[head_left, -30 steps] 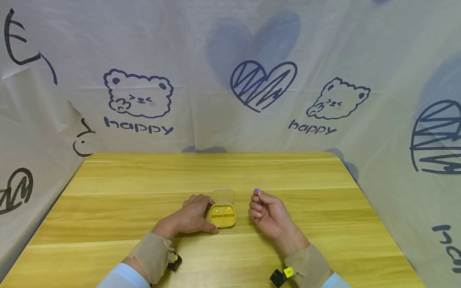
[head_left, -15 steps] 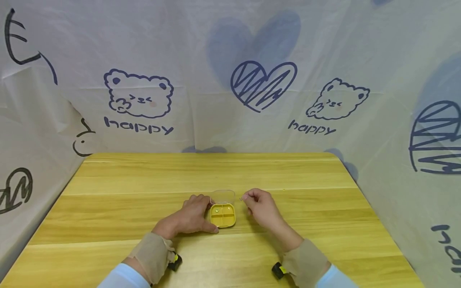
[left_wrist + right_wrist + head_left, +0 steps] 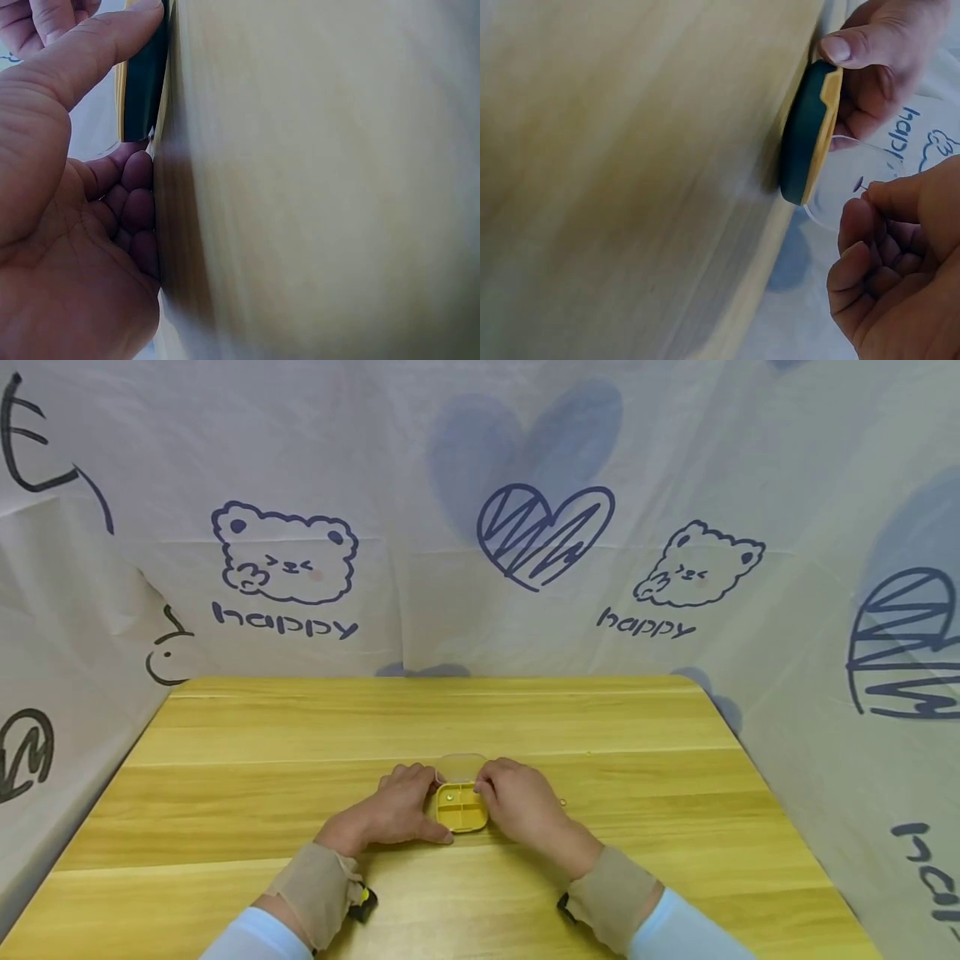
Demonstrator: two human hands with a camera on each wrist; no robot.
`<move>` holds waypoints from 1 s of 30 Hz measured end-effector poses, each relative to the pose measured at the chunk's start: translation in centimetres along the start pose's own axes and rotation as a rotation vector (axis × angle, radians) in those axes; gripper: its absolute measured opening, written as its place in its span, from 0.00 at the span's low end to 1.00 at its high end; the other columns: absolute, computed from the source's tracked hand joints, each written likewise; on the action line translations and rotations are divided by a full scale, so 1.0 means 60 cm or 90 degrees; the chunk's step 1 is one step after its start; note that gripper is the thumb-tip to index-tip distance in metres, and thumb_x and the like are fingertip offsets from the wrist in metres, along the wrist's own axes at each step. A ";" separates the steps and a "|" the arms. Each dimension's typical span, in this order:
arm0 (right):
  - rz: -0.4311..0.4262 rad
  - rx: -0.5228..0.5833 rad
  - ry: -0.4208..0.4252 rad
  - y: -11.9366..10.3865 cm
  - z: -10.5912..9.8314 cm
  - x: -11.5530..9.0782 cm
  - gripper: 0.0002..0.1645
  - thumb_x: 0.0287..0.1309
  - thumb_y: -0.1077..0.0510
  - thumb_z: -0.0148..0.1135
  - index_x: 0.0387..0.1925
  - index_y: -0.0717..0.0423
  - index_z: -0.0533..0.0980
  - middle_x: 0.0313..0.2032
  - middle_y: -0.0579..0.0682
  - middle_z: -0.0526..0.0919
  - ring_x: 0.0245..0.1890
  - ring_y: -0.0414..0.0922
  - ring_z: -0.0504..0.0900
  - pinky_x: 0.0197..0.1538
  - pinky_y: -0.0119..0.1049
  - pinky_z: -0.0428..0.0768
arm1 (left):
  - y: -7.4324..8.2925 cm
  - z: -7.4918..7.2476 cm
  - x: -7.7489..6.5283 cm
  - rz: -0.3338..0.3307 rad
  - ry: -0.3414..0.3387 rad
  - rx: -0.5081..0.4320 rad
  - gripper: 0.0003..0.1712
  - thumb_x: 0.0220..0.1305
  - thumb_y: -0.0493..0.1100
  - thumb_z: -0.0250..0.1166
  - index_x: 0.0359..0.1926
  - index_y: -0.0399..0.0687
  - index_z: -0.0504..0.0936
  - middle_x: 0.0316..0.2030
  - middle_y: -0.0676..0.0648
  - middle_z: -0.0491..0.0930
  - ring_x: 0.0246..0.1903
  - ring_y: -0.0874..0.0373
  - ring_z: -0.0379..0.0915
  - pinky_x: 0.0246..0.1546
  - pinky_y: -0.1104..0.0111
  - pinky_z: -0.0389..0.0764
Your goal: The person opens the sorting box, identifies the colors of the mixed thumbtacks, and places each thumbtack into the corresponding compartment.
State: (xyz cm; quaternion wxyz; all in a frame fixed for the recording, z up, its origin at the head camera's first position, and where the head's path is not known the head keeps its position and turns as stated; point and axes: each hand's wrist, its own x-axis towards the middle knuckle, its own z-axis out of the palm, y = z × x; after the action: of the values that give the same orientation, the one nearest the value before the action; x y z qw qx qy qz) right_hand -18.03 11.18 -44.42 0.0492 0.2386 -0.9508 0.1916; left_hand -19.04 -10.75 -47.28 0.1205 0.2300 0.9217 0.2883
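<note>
Holding the small yellow box [image 3: 461, 807] at its 9 o'clock side, the left hand [image 3: 393, 810] grips it on the wooden surface [image 3: 300, 735]. At 3 o'clock, the right hand [image 3: 521, 802] pinches a tiny purple pin [image 3: 858, 183] over the clear round-cornered lid [image 3: 459, 767].

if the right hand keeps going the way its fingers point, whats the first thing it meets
Most likely the open yellow box: the right hand pinches a small purple pin right at its compartments, with the clear lid just behind. How far off it hangs is hard to judge.
</note>
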 end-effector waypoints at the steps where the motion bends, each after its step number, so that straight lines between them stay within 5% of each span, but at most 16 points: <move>1: -0.006 -0.012 -0.003 0.000 0.002 0.001 0.08 0.66 0.54 0.57 0.33 0.50 0.78 0.32 0.45 0.80 0.32 0.42 0.79 0.38 0.41 0.80 | 0.000 0.000 0.000 0.000 -0.001 0.001 0.43 0.41 0.64 0.76 0.53 0.47 0.72 0.42 0.52 0.72 0.45 0.53 0.62 0.50 0.53 0.63; 18: -0.025 -0.066 -0.050 0.000 0.026 0.015 0.08 0.66 0.54 0.56 0.31 0.50 0.78 0.28 0.44 0.77 0.28 0.40 0.76 0.34 0.40 0.78 | -0.001 -0.003 0.001 0.006 -0.002 0.002 0.42 0.41 0.64 0.76 0.53 0.47 0.73 0.42 0.51 0.73 0.44 0.52 0.62 0.50 0.53 0.63; 30: 0.023 -0.018 -0.066 0.013 0.007 0.006 0.07 0.64 0.55 0.58 0.32 0.50 0.81 0.30 0.44 0.81 0.31 0.40 0.78 0.37 0.40 0.78 | 0.002 -0.005 -0.001 0.002 0.001 0.005 0.43 0.40 0.63 0.76 0.53 0.46 0.72 0.42 0.51 0.73 0.44 0.52 0.63 0.51 0.53 0.63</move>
State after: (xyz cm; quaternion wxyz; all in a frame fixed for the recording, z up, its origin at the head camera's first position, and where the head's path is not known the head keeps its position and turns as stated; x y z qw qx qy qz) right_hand -18.73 11.50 -45.04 -0.0001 0.2299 -0.9589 0.1666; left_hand -19.09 -10.84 -46.97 0.1188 0.2318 0.9224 0.2853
